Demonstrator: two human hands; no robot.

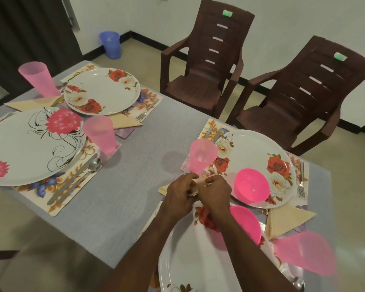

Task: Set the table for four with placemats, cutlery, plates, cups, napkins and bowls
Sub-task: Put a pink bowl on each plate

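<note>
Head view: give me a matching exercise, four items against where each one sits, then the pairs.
Items:
1. pink bowl
2. napkin being folded
3. blue bin
4. fork

Places:
A. on the floor by the wall
B. on the rose plate
C. on the placemat right of that plate
D. between both hands

Pairs: 1-B, 2-D, 3-A, 4-C.
</note>
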